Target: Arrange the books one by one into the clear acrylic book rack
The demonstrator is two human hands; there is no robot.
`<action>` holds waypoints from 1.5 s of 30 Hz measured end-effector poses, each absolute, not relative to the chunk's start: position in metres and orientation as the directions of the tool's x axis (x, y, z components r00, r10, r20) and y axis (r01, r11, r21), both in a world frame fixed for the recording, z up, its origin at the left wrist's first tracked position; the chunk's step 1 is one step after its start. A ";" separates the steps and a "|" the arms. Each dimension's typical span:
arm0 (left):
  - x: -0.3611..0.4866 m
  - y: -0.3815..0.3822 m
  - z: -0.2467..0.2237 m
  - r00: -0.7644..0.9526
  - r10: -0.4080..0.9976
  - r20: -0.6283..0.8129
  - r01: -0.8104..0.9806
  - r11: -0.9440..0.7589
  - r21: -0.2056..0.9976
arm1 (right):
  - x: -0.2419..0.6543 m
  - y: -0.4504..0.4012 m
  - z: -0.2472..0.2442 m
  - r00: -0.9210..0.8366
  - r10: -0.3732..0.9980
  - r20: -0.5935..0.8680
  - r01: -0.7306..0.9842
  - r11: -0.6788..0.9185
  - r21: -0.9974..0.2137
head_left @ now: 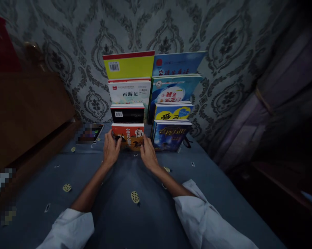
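Both my hands are at the orange-red book [131, 136], which stands upright at the front of the left row. My left hand [111, 148] grips its left edge, thumb on the cover. On its right edge lies my right hand [148, 152], fingers wrapped round the side. Directly behind it stand a black book [128, 114], a white book [130, 90] and a tall yellow-green book [130, 65]. A dark blue book [172, 136] fronts the right row, beside my right hand.
Behind the dark blue book are a yellow-and-blue book [172, 111], a teal-blue book [175, 88] and a tall blue book [179, 62]. A dark flat item [91, 133] lies left on the blue cloth [114, 207]. Wooden furniture [28, 114] borders the left; a curtain [246, 93] hangs right.
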State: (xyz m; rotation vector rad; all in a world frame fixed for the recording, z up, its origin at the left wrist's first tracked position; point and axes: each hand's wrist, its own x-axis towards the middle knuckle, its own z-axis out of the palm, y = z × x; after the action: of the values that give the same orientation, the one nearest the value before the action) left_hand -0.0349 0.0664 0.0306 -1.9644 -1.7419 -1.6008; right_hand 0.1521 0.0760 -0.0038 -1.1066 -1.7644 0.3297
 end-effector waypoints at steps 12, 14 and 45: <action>0.012 0.028 0.030 0.129 0.590 0.797 0.758 -0.576 0.305 | 0.214 0.044 0.004 0.041 0.680 0.733 0.436 0.647 -0.625; 0.034 0.024 0.029 0.249 0.636 0.731 0.662 -0.663 0.351 | 0.233 0.041 0.008 0.166 0.631 0.758 0.462 0.629 -0.625; 0.119 0.077 -0.002 0.139 0.852 0.505 0.287 -0.523 0.803 | 0.287 0.095 -0.036 0.480 0.659 0.579 0.410 0.415 -0.812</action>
State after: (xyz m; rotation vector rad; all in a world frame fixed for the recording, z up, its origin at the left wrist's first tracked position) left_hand 0.1186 0.0769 -0.0021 -2.7020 -1.5546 -1.9848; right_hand 0.2874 0.0946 -0.0355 -1.1982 -1.1273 0.2071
